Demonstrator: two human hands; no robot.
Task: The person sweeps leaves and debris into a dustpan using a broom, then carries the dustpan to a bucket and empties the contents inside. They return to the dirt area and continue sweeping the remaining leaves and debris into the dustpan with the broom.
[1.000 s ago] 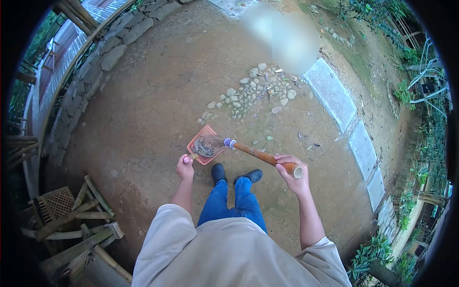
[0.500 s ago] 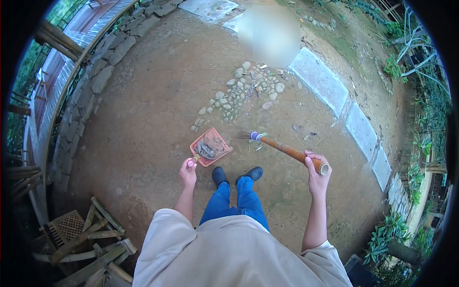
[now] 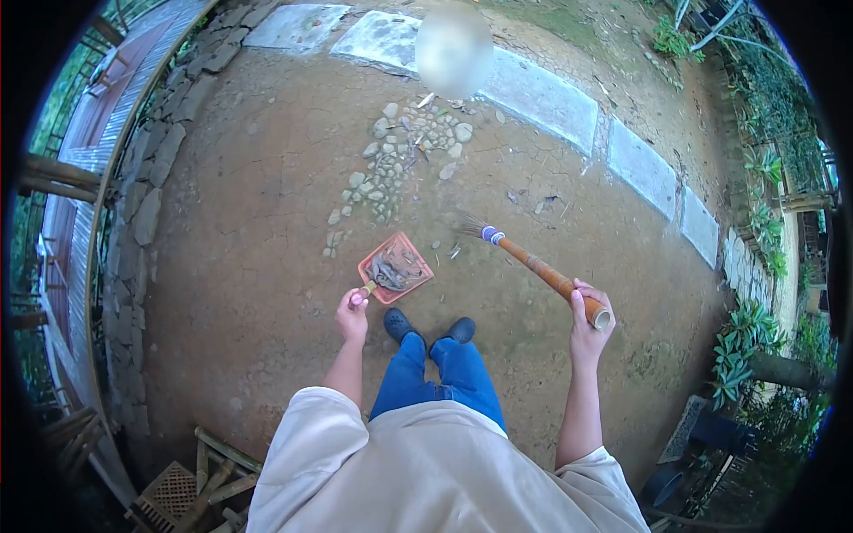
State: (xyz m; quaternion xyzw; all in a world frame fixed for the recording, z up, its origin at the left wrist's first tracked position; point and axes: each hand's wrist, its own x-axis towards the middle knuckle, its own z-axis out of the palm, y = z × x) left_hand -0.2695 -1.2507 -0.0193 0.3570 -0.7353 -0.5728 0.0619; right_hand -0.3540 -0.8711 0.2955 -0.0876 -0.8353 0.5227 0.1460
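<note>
My left hand (image 3: 353, 317) is wrapped round the short handle of an orange-red dustpan (image 3: 425, 266), in front of my feet and slightly left. Grey-brown dry leaves (image 3: 388, 269) lie in the pan. On the other side, my right hand (image 3: 590, 322) grips a broom (image 3: 538, 265) near the top of its thick bamboo handle. The broom points away and to the left, with purple binding above its thin bristles (image 3: 471, 224). The bristle tips are apart from the dustpan, over the dirt ground beyond it.
Beyond the dustpan, small stones (image 3: 378, 182) are set in the brown ground (image 3: 267, 222). Pale paving slabs (image 3: 542, 98) curve along the far side. A stone border (image 3: 160, 155) runs along the left, bamboo pieces (image 3: 218, 471) lie lower left, and leafy plants (image 3: 745, 342) grow at right.
My view has turned, so the stones and slabs sit further left and higher. Both hands keep hold of the dustpan and broom; the broom's bristles have shifted slightly away from the pan.
</note>
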